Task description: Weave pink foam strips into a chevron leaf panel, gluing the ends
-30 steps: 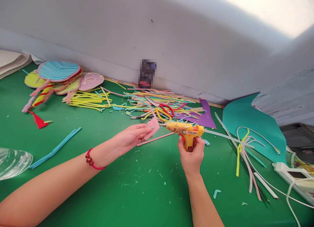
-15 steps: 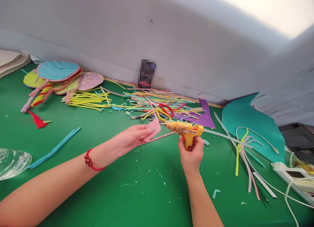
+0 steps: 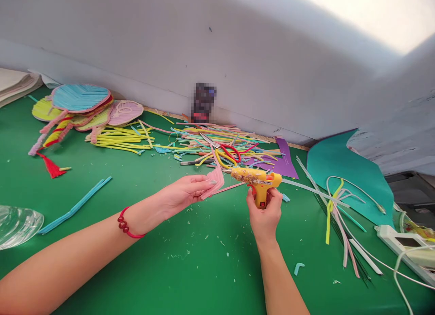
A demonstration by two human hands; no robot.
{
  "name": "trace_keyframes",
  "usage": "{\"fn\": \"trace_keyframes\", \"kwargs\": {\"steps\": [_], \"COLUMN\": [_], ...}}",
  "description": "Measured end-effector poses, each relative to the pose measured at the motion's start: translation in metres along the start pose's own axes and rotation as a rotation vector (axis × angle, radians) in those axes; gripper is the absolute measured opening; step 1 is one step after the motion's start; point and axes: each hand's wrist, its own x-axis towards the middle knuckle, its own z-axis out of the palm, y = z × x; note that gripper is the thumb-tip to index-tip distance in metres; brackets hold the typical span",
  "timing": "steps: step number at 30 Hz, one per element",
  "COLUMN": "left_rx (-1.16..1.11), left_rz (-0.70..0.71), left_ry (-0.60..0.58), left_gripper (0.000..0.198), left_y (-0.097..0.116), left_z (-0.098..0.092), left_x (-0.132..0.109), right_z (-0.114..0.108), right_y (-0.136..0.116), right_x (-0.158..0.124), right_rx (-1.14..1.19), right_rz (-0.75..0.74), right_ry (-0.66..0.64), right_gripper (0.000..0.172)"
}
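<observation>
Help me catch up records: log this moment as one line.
left hand: holds pink piece | right hand: holds glue gun | nozzle: near pink piece | scissors: on strips

The pink piece — narrow strips side by side, bent at an angle — was pinched in the left hand, one end reaching upward. The yellow glue gun, its barrel crusted, sat nearly level in the right hand, nozzle at the pink piece's edge, a long translucent glue stick jutting from its rear.
</observation>
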Motion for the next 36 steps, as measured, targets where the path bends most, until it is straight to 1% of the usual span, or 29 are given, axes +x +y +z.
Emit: {"fn": "trace_keyframes", "kwargs": {"steps": [7,12,14,16,18,21,24,25,27,29,30,31,33,36], "left_rx": [0.026,0.064,0.109,0.157,0.204,0.265,0.312,0.328,0.361,0.39,0.404,0.42,0.467,0.604], "left_rz": [-0.016,-0.032,-0.034,-0.029,-0.031,-0.031,0.008,0.025,0.05,0.059,0.059,0.057,0.052,0.03], "left_ry": [-0.033,-0.074,-0.087,-0.085,-0.039,0.086,0.171,0.185,0.201,0.205,0.2,0.192,0.171,0.152], "left_gripper": [0.029,0.03,0.031,0.034,0.035,0.034,0.038,0.038,0.037,0.037,0.037,0.037,0.036,0.034], "left_y": [0.001,0.004,0.006,0.007,0.01,0.015,0.02,0.022,0.026,0.028,0.028,0.028,0.027,0.022], "left_z": [0.002,0.004,0.004,0.004,0.002,-0.003,-0.011,-0.014,-0.02,-0.026,-0.029,-0.031,-0.036,-0.044], "left_x": [0.0,-0.002,-0.003,-0.003,-0.001,0.003,0.006,0.007,0.008,0.01,0.011,0.012,0.015,0.019], "right_z": [-0.001,0.003,0.005,0.006,0.006,0.001,-0.008,-0.011,-0.015,-0.014,-0.011,-0.007,0.004,0.022], "right_y": [0.0,0.001,0.007,0.019,0.036,0.062,0.077,0.078,0.075,0.064,0.057,0.048,0.031,0.008], "right_x": [0.001,0.004,0.008,0.016,0.024,0.036,0.042,0.042,0.042,0.039,0.036,0.032,0.022,0.003], "right_rx": [-0.024,-0.061,-0.111,-0.166,-0.231,-0.375,-0.464,-0.487,-0.541,-0.556,-0.523,-0.455,-0.244,-0.085], "right_rz": [0.004,0.067,0.112,0.162,0.211,0.331,0.373,0.364,0.316,0.214,0.148,0.074,-0.046,-0.156], "right_ry": [-0.007,-0.009,-0.015,-0.048,-0.07,-0.094,-0.122,-0.112,-0.047,0.02,0.027,-0.008,-0.168,-0.376], "right_gripper": [0.04,0.044,0.047,0.051,0.053,0.056,0.057,0.057,0.057,0.054,0.049,0.044,0.034,0.026]}}
